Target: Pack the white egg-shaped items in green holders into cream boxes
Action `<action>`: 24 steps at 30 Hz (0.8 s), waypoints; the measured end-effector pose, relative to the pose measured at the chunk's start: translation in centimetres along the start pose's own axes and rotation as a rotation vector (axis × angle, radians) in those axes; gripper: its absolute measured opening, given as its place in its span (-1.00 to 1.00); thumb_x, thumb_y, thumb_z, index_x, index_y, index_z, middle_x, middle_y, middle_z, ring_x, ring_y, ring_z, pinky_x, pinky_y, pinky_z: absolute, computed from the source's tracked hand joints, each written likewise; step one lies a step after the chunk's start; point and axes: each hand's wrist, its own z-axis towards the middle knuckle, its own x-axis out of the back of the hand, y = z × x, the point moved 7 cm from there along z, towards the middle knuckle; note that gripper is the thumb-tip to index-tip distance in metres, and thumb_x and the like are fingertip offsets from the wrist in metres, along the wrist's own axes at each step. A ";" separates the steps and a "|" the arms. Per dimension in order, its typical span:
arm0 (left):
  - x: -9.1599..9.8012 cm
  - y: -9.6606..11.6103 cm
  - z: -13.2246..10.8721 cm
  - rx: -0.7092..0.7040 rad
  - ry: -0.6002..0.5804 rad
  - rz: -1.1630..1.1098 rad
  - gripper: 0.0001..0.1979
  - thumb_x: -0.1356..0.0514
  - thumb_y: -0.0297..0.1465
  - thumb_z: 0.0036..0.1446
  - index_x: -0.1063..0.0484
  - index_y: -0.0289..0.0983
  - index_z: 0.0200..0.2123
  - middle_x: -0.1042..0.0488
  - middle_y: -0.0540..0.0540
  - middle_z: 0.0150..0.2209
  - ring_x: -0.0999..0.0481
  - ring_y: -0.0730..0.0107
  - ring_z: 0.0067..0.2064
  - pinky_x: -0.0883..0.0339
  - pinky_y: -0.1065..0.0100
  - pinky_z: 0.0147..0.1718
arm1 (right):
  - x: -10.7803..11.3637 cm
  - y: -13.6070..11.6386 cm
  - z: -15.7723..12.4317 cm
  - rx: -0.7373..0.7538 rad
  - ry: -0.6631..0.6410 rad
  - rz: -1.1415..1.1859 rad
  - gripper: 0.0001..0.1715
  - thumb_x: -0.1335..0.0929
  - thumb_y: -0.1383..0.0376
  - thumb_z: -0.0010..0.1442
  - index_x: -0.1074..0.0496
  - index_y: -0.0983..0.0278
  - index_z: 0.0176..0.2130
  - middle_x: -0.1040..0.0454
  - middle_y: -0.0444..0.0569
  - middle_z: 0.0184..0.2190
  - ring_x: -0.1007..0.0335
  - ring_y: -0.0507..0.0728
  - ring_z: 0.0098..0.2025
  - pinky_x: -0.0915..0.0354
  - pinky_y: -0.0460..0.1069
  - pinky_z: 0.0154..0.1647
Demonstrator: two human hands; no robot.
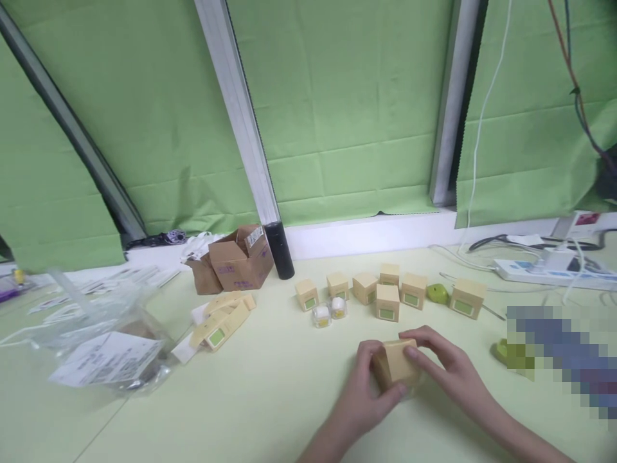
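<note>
Head view. My left hand [364,392] and right hand [450,368] were both closed on one small tan box [396,360], toward the near edge of the table [270,399], right of its centre. I could not tell whether the box rested on the table or was held just clear of it.

The box lay directly between my palms, touching both. My left fingers wrapped its left side, and my right fingers curled over its top far edge. Neither hand was nearer than the other. The box was close to cubic, so I noted no long axis. It sat turned, one corner toward me.

Its visible faces were plain matte tan card, and no green label showed. Farther back stood several labelled boxes [387,302] in a loose row, with two clear jars [321,315] just to their left.
</note>
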 end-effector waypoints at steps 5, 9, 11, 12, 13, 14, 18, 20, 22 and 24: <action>-0.2 -0.2 -0.1 -0.010 -0.045 0.000 -0.55 -0.20 -0.40 0.04 -0.07 -0.17 -0.04 -0.33 -0.16 -0.05 -0.37 0.22 -0.03 -0.21 0.17 -0.03 | -0.4 0.1 -1.3 0.194 -0.017 0.029 -0.82 -0.28 0.19 0.22 -0.35 0.11 -0.14 -0.46 -0.01 -0.15 -0.37 0.19 -0.03 -0.32 0.04 -0.06; -0.3 0.7 -0.4 -0.010 -0.038 0.021 -0.46 -0.19 -0.46 0.03 0.05 -0.16 -0.01 -0.29 -0.18 0.03 -0.30 0.23 0.06 -0.16 0.16 0.03 | -0.6 1.1 -0.9 0.080 0.075 0.073 -0.80 -0.26 0.13 0.21 -0.37 0.14 -0.19 -0.40 0.04 -0.09 -0.27 0.22 0.07 -0.27 0.05 -0.02; -0.4 1.1 -0.4 -0.002 -0.048 0.042 -0.40 -0.20 -0.49 0.01 0.11 -0.15 0.02 -0.27 -0.18 0.06 -0.25 0.25 0.11 -0.11 0.13 0.07 | -0.8 1.7 -0.2 -0.082 0.091 0.117 -0.76 -0.32 0.07 0.14 -0.40 0.17 -0.28 -0.40 0.02 -0.12 -0.25 0.25 0.07 -0.24 0.05 -0.01; -0.5 1.1 -0.5 0.004 -0.058 0.041 -0.38 -0.19 -0.50 0.01 0.13 -0.15 0.04 -0.27 -0.18 0.07 -0.25 0.26 0.12 -0.09 0.12 0.09 | -1.2 2.0 0.0 -0.158 0.047 0.177 -0.73 -0.34 0.05 0.10 -0.41 0.19 -0.31 -0.42 0.01 -0.17 -0.29 0.26 0.02 -0.26 0.05 -0.05; -0.6 1.2 -0.5 0.009 -0.067 0.036 -0.37 -0.18 -0.51 0.01 0.13 -0.15 0.06 -0.28 -0.17 0.07 -0.25 0.27 0.12 -0.09 0.12 0.09 | -1.8 2.1 0.2 -0.228 -0.019 0.253 -0.70 -0.34 0.03 0.08 -0.42 0.20 -0.32 -0.45 -0.02 -0.23 -0.36 0.26 -0.07 -0.29 0.05 -0.12; -0.6 1.1 -0.5 0.013 -0.075 0.036 -0.37 -0.18 -0.51 0.02 0.12 -0.15 0.07 -0.28 -0.17 0.07 -0.25 0.27 0.12 -0.09 0.12 0.09 | -2.2 2.1 0.3 -0.285 -0.086 0.327 -0.67 -0.34 0.01 0.07 -0.43 0.20 -0.30 -0.48 -0.04 -0.27 -0.40 0.24 -0.15 -0.31 0.03 -0.20; -0.4 0.6 -0.3 0.038 -0.068 0.049 -0.37 -0.19 -0.47 0.02 0.06 -0.18 0.11 -0.24 -0.21 0.10 -0.25 0.21 0.13 -0.12 0.10 0.08 | -1.4 1.1 0.4 -0.277 -0.033 0.371 -0.67 -0.37 0.02 0.04 -0.45 0.19 -0.29 -0.50 -0.04 -0.23 -0.39 0.22 -0.19 -0.31 -0.01 -0.27; -0.3 0.4 -0.3 0.037 -0.062 0.043 -0.36 -0.20 -0.47 0.00 0.05 -0.20 0.11 -0.24 -0.22 0.11 -0.25 0.18 0.13 -0.12 0.09 0.09 | -0.9 0.5 0.4 -0.234 0.011 0.325 -0.68 -0.38 0.02 0.03 -0.46 0.18 -0.32 -0.50 -0.03 -0.23 -0.38 0.23 -0.16 -0.31 -0.02 -0.26; -0.3 0.4 -0.3 0.023 -0.064 0.040 -0.38 -0.20 -0.47 0.00 0.01 -0.20 0.10 -0.26 -0.21 0.09 -0.25 0.18 0.13 -0.12 0.10 0.09 | -1.1 0.5 0.4 -0.256 -0.009 0.306 -0.67 -0.37 0.00 0.02 -0.46 0.19 -0.37 -0.50 -0.04 -0.28 -0.38 0.24 -0.18 -0.31 -0.01 -0.28; -0.3 0.4 -0.4 0.026 -0.057 0.043 -0.39 -0.19 -0.46 0.01 0.00 -0.19 0.10 -0.26 -0.20 0.09 -0.25 0.19 0.13 -0.11 0.11 0.09 | -1.5 0.9 0.4 -0.313 -0.044 0.319 -0.66 -0.38 0.00 0.01 -0.46 0.22 -0.39 -0.50 -0.04 -0.33 -0.40 0.24 -0.21 -0.31 0.00 -0.26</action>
